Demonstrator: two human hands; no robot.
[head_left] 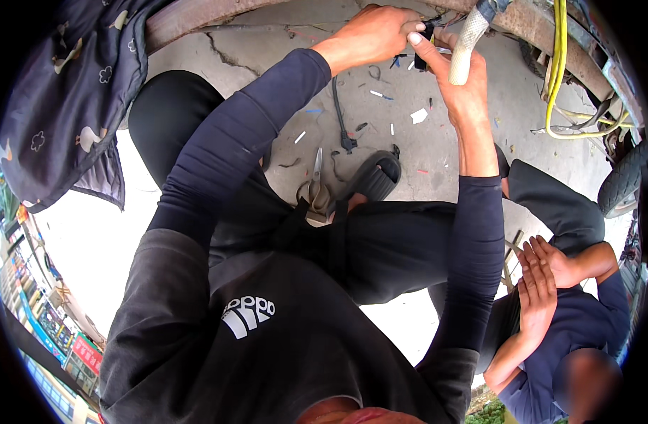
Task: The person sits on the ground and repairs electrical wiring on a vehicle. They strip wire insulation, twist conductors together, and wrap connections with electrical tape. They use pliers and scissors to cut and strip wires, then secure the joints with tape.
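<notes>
Both of my arms reach up to the top of the view, below a rusty metal frame. My left hand [375,35] is closed, its fingertips pinching at a small black part [428,32] with thin wires by it. From the other side my right hand [462,79] grips the same part, thumb on the near face and fingers mostly hidden behind. A pale braided sleeve [469,48] on a dark hose hangs in front of my right hand and covers some of it. The exact kind of the black part cannot be made out.
Scissors [315,185], a black cable with a plug [347,141] and scattered scraps lie on the concrete. Yellow cables [558,63] hang at right, near a tyre [623,182]. A patterned dark cloth [73,99] hangs at left. Another person [557,318] sits at lower right, hands together.
</notes>
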